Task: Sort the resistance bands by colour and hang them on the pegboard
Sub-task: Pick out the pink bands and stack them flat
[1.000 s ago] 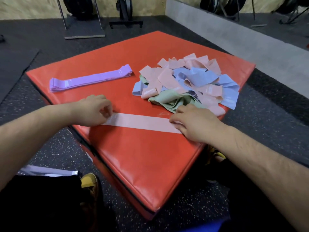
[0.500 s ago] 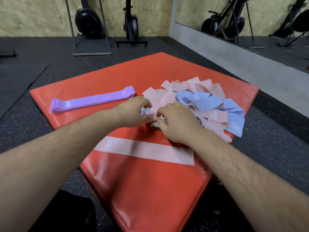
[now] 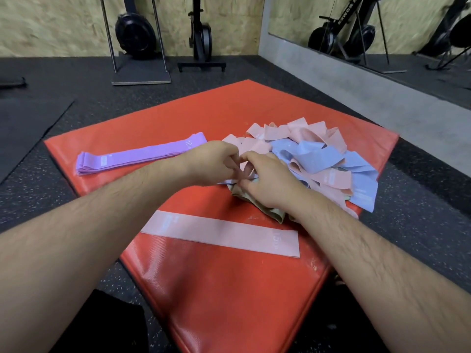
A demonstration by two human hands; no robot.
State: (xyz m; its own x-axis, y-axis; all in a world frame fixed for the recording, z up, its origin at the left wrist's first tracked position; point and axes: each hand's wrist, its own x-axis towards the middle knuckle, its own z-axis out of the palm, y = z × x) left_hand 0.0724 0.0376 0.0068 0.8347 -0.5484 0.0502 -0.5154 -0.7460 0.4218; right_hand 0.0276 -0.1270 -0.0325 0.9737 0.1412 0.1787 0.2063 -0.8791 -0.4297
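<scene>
A red padded block (image 3: 229,296) on the speckled gym floor (image 3: 58,215) fills my feed, carrying a tangled pile of pink, blue and green resistance bands (image 3: 321,156) at its right corner. A neat stack of purple bands (image 3: 142,155) lies well apart on the left, and one flat pink band (image 3: 221,234) is laid out alone nearer the camera. Both bare arms reach over that flat band to the pile's near-left edge, where the left hand (image 3: 211,164) and right hand (image 3: 270,182) meet, fingers curled, pinching a pink loop (image 3: 246,171) between them as far as I can tell.
</scene>
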